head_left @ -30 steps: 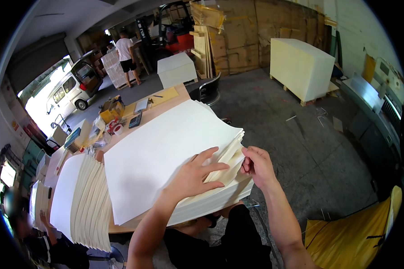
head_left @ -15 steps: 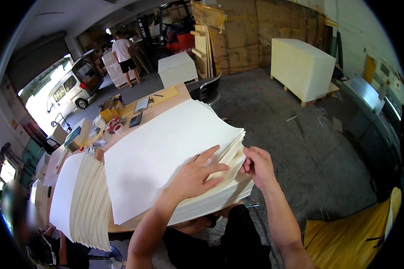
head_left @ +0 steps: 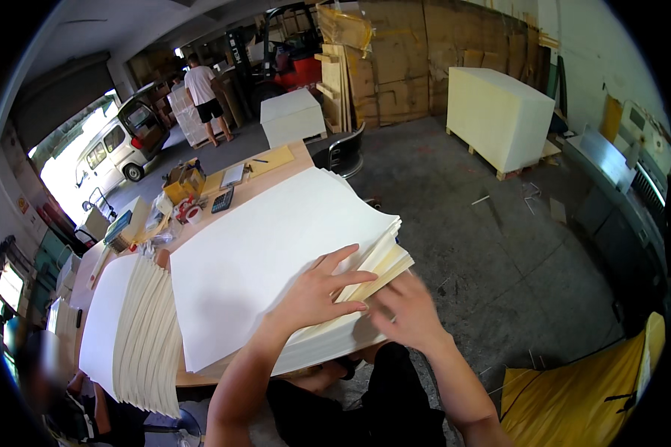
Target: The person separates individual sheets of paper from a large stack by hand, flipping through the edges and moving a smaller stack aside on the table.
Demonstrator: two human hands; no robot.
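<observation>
A tall stack of large white paper sheets point(head_left: 268, 238) lies on the table in front of me. My left hand point(head_left: 317, 294) rests on top near the stack's right corner, its fingers spread and pressing lightly on the paper. Just right of it, several sheet edges point(head_left: 386, 267) curl up and fan apart. Beside and below these raised edges is my right hand point(head_left: 410, 313), its fingers smeared by motion, so whether it grips any paper is unclear. To the left, a second stack of sheets point(head_left: 145, 335) is spread in steps and hangs over the table's near edge.
On the wooden table point(head_left: 294, 156) sit a calculator point(head_left: 222, 200), a tape roll point(head_left: 194, 214) and a yellow box point(head_left: 185, 182). A chair point(head_left: 345, 153) stands behind it. Wrapped pallets point(head_left: 492, 119) and a machine point(head_left: 611, 179) are to the right; a person point(head_left: 203, 93) stands far back.
My right hand has moved down and left from the stack's corner, toward my left hand. The corner sheets now stick out more flatly. My left hand stays on the stack, barely shifted.
</observation>
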